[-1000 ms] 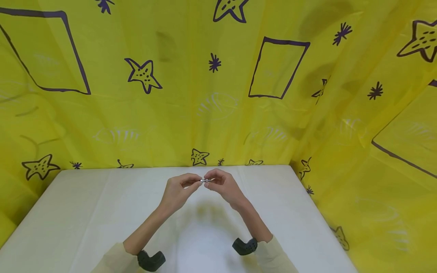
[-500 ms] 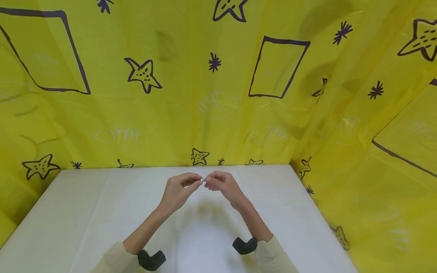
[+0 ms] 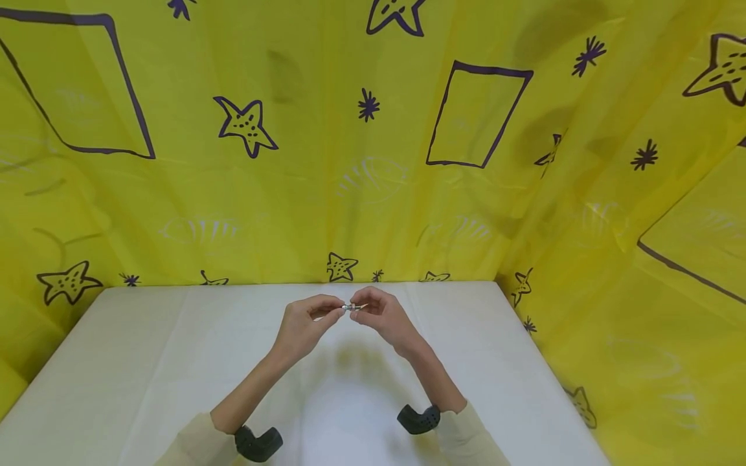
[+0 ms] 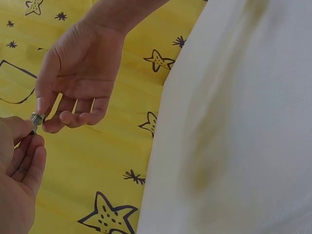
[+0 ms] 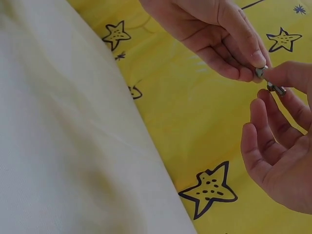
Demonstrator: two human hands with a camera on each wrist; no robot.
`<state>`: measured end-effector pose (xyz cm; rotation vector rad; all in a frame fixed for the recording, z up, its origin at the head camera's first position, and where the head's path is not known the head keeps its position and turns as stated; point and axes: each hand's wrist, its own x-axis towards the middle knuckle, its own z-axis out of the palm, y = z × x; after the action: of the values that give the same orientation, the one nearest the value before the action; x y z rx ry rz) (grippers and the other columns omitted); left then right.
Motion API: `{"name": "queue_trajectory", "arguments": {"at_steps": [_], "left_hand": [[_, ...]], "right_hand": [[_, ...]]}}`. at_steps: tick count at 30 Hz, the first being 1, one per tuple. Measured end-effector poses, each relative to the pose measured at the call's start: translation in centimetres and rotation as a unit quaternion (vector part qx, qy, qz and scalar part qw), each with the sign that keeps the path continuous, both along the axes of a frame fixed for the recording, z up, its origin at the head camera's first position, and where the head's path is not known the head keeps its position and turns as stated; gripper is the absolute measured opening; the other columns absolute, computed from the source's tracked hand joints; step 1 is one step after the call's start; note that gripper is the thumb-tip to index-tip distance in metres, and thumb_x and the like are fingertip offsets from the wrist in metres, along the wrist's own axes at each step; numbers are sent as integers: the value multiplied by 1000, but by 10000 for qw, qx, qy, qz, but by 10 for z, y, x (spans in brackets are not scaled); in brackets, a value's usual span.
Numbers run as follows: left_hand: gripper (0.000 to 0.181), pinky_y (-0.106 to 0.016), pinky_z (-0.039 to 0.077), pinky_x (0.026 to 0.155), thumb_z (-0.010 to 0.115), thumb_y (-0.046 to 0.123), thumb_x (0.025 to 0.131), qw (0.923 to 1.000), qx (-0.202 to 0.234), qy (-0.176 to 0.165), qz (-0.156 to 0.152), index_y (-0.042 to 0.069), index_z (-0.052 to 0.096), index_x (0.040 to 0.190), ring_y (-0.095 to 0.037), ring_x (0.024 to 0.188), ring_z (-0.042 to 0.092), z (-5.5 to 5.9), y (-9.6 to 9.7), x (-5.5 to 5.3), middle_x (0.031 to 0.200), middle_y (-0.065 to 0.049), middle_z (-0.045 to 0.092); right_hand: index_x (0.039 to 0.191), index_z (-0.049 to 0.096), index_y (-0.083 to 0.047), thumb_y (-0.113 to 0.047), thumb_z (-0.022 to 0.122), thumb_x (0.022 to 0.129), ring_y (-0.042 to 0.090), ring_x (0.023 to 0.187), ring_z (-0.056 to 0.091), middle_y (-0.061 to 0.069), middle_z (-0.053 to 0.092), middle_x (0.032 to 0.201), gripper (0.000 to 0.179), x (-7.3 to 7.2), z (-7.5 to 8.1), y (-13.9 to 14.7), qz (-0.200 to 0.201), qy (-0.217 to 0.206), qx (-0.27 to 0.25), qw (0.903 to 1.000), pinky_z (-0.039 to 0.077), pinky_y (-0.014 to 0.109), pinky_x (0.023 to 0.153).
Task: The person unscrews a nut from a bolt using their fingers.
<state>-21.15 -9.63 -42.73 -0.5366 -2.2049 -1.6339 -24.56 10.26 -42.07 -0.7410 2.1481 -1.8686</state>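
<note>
A small silvery bolt is held between both hands above the far part of the white table. My left hand pinches its head end between thumb and fingertips. Around the middle of the bolt, the thumb and index finger of my right hand are at a nut. The threaded end pokes out past the nut toward the right palm. In the left wrist view, the right thumb overlaps part of the metal piece. The other right fingers are loosely bent and touch nothing.
The white table lies below both hands. A yellow curtain with drawn stars and rectangles hangs behind it and along the sides. Dark curved devices are worn on the left wrist and the right wrist.
Half a second ago the right fingers closed over the nut and covered most of the bolt; now they are spread slightly and more metal shows. The left hand holds still.
</note>
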Motion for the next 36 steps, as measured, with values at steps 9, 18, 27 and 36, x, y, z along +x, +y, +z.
{"name": "queue_trajectory", "arguments": {"at_steps": [9, 18, 27, 36], "left_hand": [[12, -34, 59, 83, 74, 2, 89, 9999, 98, 15, -25, 3, 76, 101, -19, 85, 71, 3, 1, 2, 93, -5, 74], [13, -32, 59, 83, 75, 0, 88, 10000, -54, -35, 2, 3, 76, 101, -18, 86, 71, 2, 1, 1, 93, -4, 74], [12, -36, 59, 83, 75, 1, 88, 10000, -64, -61, -3, 3, 76, 99, -17, 84, 71, 0, 1, 1, 91, -3, 74], [12, -33, 59, 83, 75, 1, 88, 10000, -57, -32, 28, 3, 76, 100, -17, 84, 71, 0, 1, 2, 92, -3, 74]], "right_hand": [[110, 65, 5, -24, 60, 101, 26, 88, 62, 8, 69, 96, 31, -2, 3, -2, -422, -260, 378, 9981, 55, 39, 88], [104, 67, 6, -20, 61, 99, 20, 85, 62, 6, 70, 91, 27, -2, 5, -1, -427, -503, 467, 9967, 55, 35, 87], [109, 64, 3, -8, 67, 95, 25, 87, 63, 10, 69, 100, 18, -1, 4, 2, -186, -117, 392, 9990, 54, 33, 81], [109, 65, 4, -18, 60, 100, 20, 85, 61, 7, 67, 97, 24, 0, 4, 1, -301, -340, 422, 9981, 54, 43, 90]]}}
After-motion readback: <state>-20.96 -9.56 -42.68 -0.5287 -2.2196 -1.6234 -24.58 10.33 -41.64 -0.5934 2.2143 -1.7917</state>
